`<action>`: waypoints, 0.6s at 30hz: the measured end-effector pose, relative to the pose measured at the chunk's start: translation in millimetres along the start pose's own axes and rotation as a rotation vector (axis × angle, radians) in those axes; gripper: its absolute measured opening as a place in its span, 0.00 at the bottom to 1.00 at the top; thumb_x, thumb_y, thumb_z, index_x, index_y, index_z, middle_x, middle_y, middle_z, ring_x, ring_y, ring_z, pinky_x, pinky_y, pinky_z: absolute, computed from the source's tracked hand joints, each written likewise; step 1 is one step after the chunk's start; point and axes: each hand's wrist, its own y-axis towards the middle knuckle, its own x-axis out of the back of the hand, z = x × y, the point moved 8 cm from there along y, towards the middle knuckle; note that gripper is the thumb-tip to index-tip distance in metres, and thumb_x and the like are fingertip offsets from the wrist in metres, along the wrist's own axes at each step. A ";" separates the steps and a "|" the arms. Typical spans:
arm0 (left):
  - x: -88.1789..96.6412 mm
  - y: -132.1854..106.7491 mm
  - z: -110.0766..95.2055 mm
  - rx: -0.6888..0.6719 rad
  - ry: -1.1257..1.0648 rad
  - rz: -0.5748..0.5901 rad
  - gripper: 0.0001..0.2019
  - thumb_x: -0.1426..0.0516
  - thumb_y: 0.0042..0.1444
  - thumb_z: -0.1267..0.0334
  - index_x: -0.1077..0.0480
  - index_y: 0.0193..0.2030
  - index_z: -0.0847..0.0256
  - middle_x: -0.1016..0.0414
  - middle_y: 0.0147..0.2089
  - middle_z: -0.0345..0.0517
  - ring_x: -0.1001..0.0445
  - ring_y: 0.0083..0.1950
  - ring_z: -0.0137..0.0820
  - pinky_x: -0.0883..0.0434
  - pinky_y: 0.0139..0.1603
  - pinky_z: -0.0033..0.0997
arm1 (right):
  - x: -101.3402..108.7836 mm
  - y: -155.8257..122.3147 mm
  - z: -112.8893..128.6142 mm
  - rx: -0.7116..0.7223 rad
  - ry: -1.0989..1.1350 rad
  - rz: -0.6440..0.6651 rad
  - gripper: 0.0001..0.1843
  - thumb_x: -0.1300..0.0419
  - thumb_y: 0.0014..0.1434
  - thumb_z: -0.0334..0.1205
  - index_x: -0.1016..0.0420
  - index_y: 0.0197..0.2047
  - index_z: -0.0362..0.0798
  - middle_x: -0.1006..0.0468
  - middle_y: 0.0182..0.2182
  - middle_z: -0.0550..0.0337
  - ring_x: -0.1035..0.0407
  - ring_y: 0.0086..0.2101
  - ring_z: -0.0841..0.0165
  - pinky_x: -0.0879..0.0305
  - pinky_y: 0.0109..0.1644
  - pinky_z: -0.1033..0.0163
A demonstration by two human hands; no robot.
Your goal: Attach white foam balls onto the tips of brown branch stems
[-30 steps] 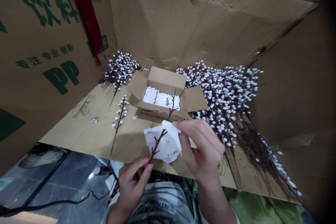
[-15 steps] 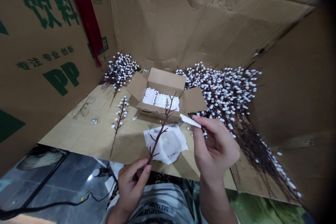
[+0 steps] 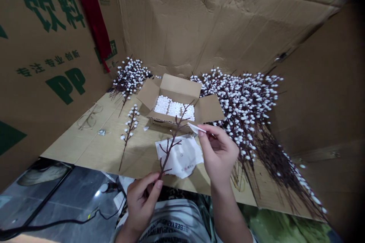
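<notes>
My left hand (image 3: 144, 195) is closed around the lower end of a bare brown artificial twig (image 3: 170, 145), which leans up and to the right. Between thumb and fingers, my right hand (image 3: 220, 153) pinches a small white paper-like piece (image 3: 196, 127). The piece's tip is close to the twig's upper part; whether they touch I cannot tell. Beneath the twig lies a torn white paper sheet (image 3: 188, 153). Behind it stands an open cardboard box (image 3: 181, 88) holding rows of small white balls (image 3: 174, 108). A twig with white berries (image 3: 131, 124) lies left of the box.
A large pile of white-berried branches (image 3: 239, 95) fills the right side, and a smaller bunch (image 3: 131, 76) sits at the back left. Tall cardboard walls (image 3: 176, 22) enclose the table (image 3: 94, 148). A red ribbon (image 3: 94, 19) hangs at left. Glasses (image 3: 89, 117) lie near the left wall.
My right hand has moved left with the white piece, bringing it closer to the twig. My left hand and the twig have shifted only slightly left.
</notes>
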 end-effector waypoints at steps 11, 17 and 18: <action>-1.2 -3.3 5.3 0.011 -0.015 -0.003 0.04 0.40 0.54 0.67 0.22 0.34 0.62 0.29 0.16 0.33 0.35 0.15 0.22 0.38 0.16 0.18 | -1.4 -2.4 -2.2 -0.064 0.064 0.020 0.08 0.39 0.56 0.29 0.21 0.36 0.50 0.20 0.30 0.61 0.27 0.30 0.69 0.32 0.32 0.65; -0.6 -2.7 1.7 -0.012 -0.014 0.015 0.04 0.40 0.54 0.69 0.23 0.35 0.62 0.29 0.16 0.32 0.36 0.14 0.22 0.38 0.16 0.18 | 7.9 3.8 -7.8 -0.114 0.090 -0.098 0.06 0.38 0.55 0.31 0.21 0.34 0.50 0.21 0.28 0.62 0.27 0.28 0.70 0.32 0.31 0.66; -0.5 -2.0 0.9 -0.017 -0.011 0.016 0.04 0.40 0.54 0.69 0.23 0.35 0.62 0.28 0.17 0.33 0.36 0.14 0.22 0.38 0.16 0.18 | 8.7 5.5 -10.1 -0.129 0.094 -0.118 0.05 0.37 0.55 0.32 0.21 0.34 0.50 0.20 0.28 0.62 0.27 0.28 0.70 0.32 0.31 0.66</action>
